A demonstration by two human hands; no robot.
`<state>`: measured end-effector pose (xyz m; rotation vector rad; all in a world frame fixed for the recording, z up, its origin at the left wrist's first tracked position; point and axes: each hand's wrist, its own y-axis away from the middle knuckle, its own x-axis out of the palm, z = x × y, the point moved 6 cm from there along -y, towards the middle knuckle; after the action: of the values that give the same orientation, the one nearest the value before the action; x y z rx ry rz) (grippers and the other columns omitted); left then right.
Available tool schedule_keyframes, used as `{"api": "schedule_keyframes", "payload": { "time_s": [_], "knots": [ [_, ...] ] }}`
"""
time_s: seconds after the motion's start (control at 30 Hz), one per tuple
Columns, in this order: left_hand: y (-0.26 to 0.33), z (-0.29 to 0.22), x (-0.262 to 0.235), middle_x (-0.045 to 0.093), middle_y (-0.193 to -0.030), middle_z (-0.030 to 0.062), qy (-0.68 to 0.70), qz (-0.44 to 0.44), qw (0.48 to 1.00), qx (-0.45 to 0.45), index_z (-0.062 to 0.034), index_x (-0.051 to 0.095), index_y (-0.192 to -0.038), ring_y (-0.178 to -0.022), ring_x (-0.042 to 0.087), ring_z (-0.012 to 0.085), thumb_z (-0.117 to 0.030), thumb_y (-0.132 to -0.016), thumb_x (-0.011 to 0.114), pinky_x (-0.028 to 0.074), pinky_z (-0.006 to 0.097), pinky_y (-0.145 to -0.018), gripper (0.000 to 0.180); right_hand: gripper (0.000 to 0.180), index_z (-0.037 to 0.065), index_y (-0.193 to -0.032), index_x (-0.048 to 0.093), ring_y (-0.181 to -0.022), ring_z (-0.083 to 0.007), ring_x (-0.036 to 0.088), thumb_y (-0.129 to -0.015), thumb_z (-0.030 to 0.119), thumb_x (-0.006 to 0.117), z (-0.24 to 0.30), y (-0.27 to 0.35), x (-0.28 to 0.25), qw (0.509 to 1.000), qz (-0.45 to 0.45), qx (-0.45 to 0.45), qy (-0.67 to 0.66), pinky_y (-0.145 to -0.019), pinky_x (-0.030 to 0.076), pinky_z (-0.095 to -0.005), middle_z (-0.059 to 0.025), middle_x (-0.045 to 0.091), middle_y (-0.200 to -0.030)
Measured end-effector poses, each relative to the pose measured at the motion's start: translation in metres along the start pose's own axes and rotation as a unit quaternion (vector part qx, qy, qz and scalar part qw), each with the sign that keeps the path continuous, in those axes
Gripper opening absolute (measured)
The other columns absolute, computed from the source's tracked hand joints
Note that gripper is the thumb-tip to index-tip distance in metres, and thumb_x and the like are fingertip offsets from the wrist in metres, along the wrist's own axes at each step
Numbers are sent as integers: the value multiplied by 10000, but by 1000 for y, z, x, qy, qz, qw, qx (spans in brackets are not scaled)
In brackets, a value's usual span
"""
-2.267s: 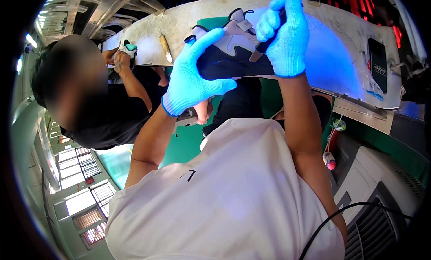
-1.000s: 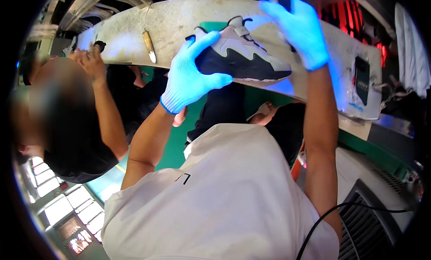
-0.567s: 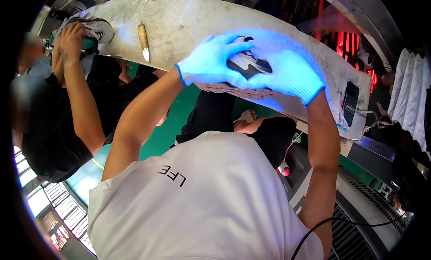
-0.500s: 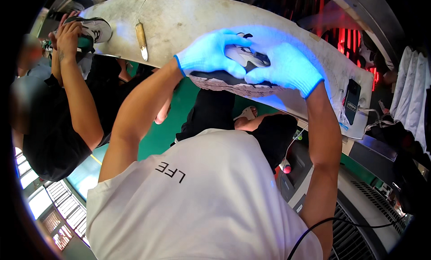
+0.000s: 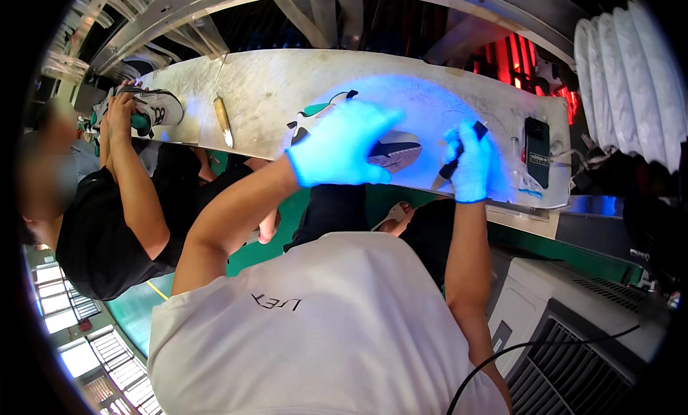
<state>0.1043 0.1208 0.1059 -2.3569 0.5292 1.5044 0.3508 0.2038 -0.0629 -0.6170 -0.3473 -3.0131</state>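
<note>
Both my hands wear blue gloves under a blue-violet light. My left hand (image 5: 342,144) grips a white and dark sneaker (image 5: 393,147) with teal trim that rests on the pale worn workbench (image 5: 287,85). My right hand (image 5: 469,163) is closed around a small dark-handled tool (image 5: 451,164), held just right of the shoe's end, its tip pointing down toward the bench edge.
A person in a black shirt at the left holds another sneaker (image 5: 154,107) on the same bench. A wood-handled tool (image 5: 223,120) lies between us. A dark phone (image 5: 537,151) lies at the right end. A grey machine with vents (image 5: 573,329) stands lower right.
The shoe has come down from both my hands onto the bench. My right hand has left the shoe and moved right, now gripping the small tool. The view shifted right.
</note>
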Motion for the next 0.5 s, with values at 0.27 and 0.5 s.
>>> {"api": "schedule_keyframes", "payload": {
  "time_s": [0.27,0.5],
  "knots": [
    [17,-45,-86,757,-1253,161,98,-142,985,26,-103,710,-1350,-1140,753,390,-288,-696,998,615,456,-993,737,390,30,-1165,775,-509,-144,581,-1034,396,800,27,-5,36,972,150,93,155,-473,455,-327,-51,653,-748],
    [97,90,-5,738,-1342,206,-18,-110,994,-17,-82,705,-1438,-1224,716,443,-72,-716,893,581,470,-1057,746,357,37,-1127,811,-561,-80,563,-960,350,857,76,8,98,909,233,28,346,-514,444,-269,-5,684,-830]
  ]
}}
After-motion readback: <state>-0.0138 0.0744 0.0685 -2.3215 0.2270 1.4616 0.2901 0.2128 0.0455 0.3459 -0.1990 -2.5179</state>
